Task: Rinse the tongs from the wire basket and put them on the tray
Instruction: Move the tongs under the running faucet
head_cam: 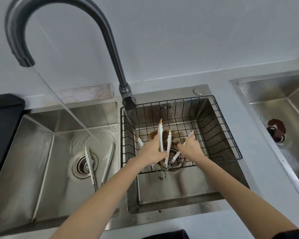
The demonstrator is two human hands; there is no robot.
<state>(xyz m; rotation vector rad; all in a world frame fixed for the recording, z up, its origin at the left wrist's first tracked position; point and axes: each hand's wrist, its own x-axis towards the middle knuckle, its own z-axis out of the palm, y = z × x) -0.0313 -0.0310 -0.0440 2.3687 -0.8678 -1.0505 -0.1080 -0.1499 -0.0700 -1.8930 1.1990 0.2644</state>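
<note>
A black wire basket [219, 121] sits in the right sink bowl. Inside it my left hand [152, 150] grips white tongs [161, 133] with brown-stained tips, held upright. My right hand [191, 147] is closed on another pair of white tongs [188, 136] lying slanted in the basket. A further stained tong arm [139, 141] pokes out to the left of my left hand. One open pair of white tongs [90, 163] lies in the left sink bowl [41, 152] over the drain. The dark tray [2, 121] lies at the far left on the counter.
The dark curved faucet [114, 54] pours a water stream [64, 104] into the left bowl. Brown stains mark the right bowl's floor under the basket. A separate steel sink [283, 100] with a dark stopper [275, 130] lies at right. A folded cloth [90, 93] rests behind the left bowl.
</note>
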